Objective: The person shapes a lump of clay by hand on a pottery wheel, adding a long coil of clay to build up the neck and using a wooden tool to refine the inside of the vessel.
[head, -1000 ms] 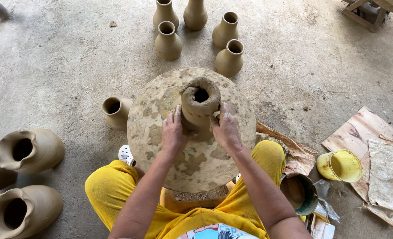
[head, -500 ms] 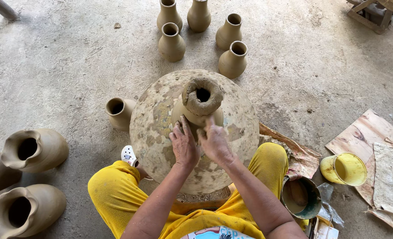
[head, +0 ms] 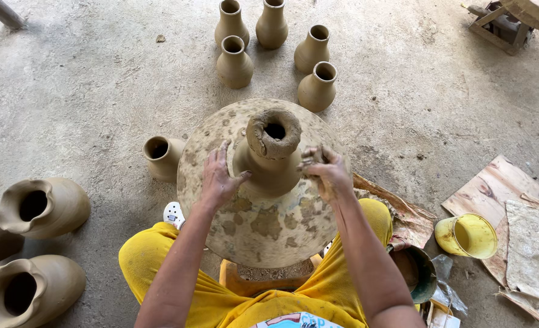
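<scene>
A large round clay pot (head: 263, 212) with mottled damp patches sits in front of me, between my knees in yellow trousers (head: 142, 261). Its narrow neck (head: 274, 136) has a rough, lumpy rim and an open mouth. My left hand (head: 219, 178) lies flat on the pot's shoulder, thumb touching the base of the neck. My right hand (head: 324, 170) is just right of the neck, fingers pinched together on a small lump of clay (head: 315, 156).
Several small clay vases (head: 272, 45) stand on the concrete floor beyond the pot, one more small pot (head: 162, 157) at its left. Big jars (head: 42, 206) lie at far left. At right are a yellow cup (head: 467, 235), a bowl (head: 416, 273) and cardboard sheets (head: 494, 188).
Both hands were pressed close together at the front of the neck; now they have spread apart, left hand to the shoulder, right hand off to the right side with clay in its fingers.
</scene>
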